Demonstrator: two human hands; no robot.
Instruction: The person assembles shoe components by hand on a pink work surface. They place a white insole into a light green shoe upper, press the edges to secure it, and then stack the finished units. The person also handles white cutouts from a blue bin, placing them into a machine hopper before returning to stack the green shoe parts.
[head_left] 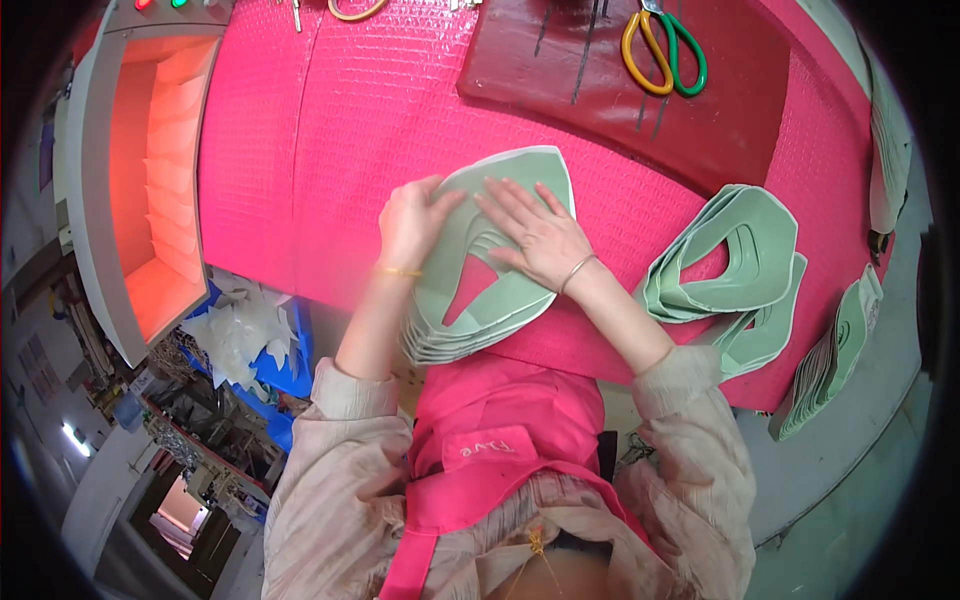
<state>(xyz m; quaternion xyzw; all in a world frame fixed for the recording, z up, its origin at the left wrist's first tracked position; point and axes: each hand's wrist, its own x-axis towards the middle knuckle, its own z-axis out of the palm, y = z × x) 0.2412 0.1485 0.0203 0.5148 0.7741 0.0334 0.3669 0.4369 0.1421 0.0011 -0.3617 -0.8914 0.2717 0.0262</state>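
Note:
A stack of pale green shoe uppers [520,170], flat pieces with a pointed opening in the middle, lies in front of me at the near edge of the pink-covered table. My left hand [408,228] is closed round the stack's left edge, thumb on top; some of its fingers are hidden. Spread flat on the upper right part of the top piece is my right hand [540,238], fingers stretched out. At the near end the layered edges of several pieces fan out.
To the right lie more stacked green uppers [770,225], with another bundle [830,365] past the table edge. Scissors with yellow and green handles [672,60] rest on a dark red board [600,110]. A glowing orange-lit box [130,200] stands left, above a blue bin of scraps [240,335].

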